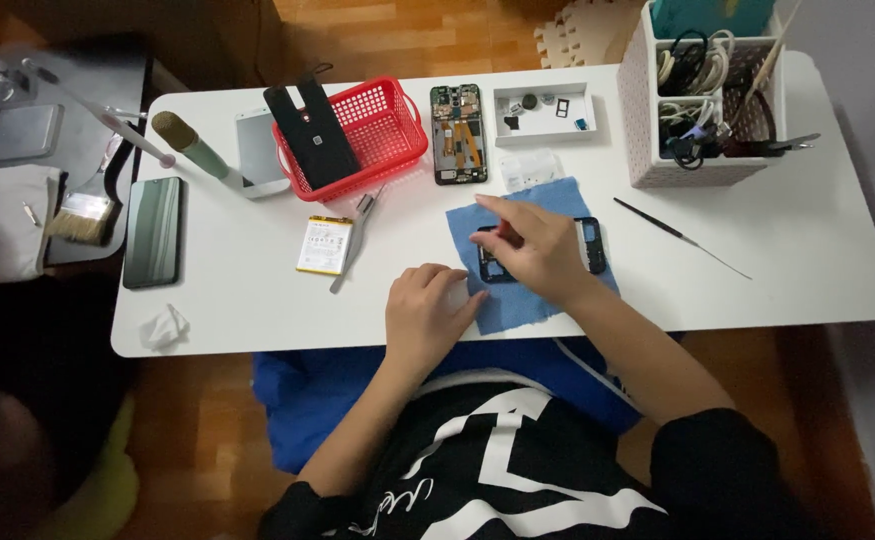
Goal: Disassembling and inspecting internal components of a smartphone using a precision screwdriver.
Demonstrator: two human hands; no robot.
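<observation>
A blue cloth lies on the white table in front of me. On it rests a black phone frame part, mostly covered by my right hand. That hand presses down on the part and pinches a small red-tipped tool over it. My left hand lies curled at the cloth's left edge, fingers touching the cloth. What the left hand holds, if anything, is hidden.
A red basket with a black phone back stands at the back, beside an opened phone body and a white parts tray. A battery, tweezers, a dark phone, a white organiser and a thin probe surround the cloth.
</observation>
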